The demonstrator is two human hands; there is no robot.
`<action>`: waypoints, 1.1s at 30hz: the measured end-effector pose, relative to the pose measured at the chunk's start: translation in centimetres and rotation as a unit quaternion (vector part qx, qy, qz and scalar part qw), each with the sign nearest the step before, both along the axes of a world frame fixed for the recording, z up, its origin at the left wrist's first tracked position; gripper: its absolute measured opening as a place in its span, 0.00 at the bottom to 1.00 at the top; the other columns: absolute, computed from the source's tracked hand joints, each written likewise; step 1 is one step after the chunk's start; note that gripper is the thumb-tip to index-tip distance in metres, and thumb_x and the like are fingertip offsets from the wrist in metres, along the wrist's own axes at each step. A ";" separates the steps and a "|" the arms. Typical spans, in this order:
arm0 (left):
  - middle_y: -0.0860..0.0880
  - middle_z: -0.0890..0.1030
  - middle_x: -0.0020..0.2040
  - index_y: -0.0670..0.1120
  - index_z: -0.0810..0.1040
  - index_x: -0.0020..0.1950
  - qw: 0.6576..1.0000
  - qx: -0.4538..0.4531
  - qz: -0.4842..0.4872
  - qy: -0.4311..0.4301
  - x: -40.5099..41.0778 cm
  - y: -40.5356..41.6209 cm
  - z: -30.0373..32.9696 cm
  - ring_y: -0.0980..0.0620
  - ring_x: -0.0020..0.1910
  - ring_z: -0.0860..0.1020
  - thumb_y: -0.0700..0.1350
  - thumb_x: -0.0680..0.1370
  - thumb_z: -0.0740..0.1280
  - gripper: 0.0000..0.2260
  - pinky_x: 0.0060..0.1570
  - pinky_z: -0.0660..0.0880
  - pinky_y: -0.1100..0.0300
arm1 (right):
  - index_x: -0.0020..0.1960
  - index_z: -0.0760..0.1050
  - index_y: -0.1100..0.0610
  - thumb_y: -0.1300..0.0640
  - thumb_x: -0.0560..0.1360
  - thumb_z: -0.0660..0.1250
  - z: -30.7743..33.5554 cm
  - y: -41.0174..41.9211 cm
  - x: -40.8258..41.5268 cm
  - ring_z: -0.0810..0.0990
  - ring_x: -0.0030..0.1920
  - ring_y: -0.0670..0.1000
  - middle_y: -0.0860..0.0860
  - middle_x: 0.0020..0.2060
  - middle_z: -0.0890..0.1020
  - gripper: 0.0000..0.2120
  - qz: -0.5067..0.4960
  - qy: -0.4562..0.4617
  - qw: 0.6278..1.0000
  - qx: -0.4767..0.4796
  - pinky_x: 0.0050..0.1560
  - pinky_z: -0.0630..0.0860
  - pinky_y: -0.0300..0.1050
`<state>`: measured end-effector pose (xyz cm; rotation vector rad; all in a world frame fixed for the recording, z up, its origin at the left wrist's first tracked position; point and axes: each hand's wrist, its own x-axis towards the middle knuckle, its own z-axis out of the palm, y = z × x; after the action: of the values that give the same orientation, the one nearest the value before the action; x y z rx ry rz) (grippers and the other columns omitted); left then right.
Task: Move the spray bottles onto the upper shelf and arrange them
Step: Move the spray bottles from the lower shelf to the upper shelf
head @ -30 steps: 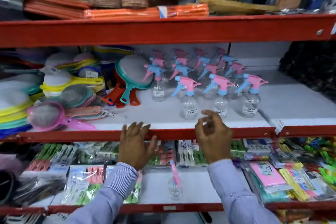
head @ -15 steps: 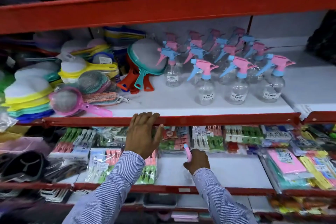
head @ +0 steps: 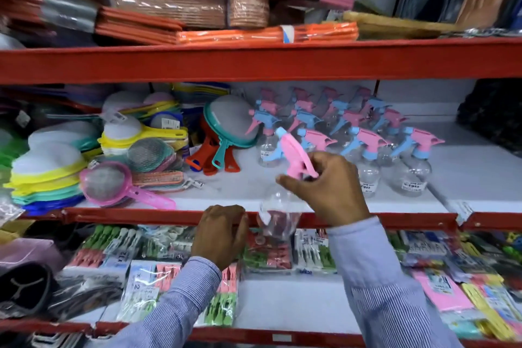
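My right hand [head: 329, 186] grips the pink trigger head of a clear spray bottle [head: 278, 213], which hangs in the air in front of the red front rail of the middle shelf [head: 367, 220]. Behind it, several clear spray bottles with pink and blue heads [head: 367, 144] stand in rows on that white shelf. My left hand [head: 221, 232] rests on the same red rail, fingers curled over its edge and holding nothing else.
Plastic strainers [head: 107, 181] and stacked coloured sieves [head: 48, 175] fill the left of the middle shelf. Packs of clothes pegs [head: 271, 254] lie on the lower shelf. Orange mats [head: 265, 34] and pink sponges lie on the top shelf. A dark bag [head: 494, 116] sits at far right.
My right hand went down to the lower shelf, took the lone spray bottle by its pink head and lifted it up to the middle shelf's rail. My left hand stayed on the rail.
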<state>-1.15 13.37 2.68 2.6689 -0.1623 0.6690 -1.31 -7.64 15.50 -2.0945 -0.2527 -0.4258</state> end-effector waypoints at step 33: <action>0.45 0.86 0.48 0.47 0.81 0.55 0.997 -0.070 0.037 -0.017 1.5 -0.5 0.9 0.43 0.47 0.82 0.55 0.73 0.64 0.17 0.49 0.77 0.53 | 0.72 0.65 0.49 0.60 0.66 0.76 -3.5 4.9 7.9 0.84 0.47 0.55 0.57 0.49 0.85 0.38 -0.037 -0.074 0.996 0.030 0.56 0.81 0.51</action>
<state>0.33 12.90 3.56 2.5403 -0.0251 0.7228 6.58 -2.71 11.95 -2.0214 -0.2453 -0.6273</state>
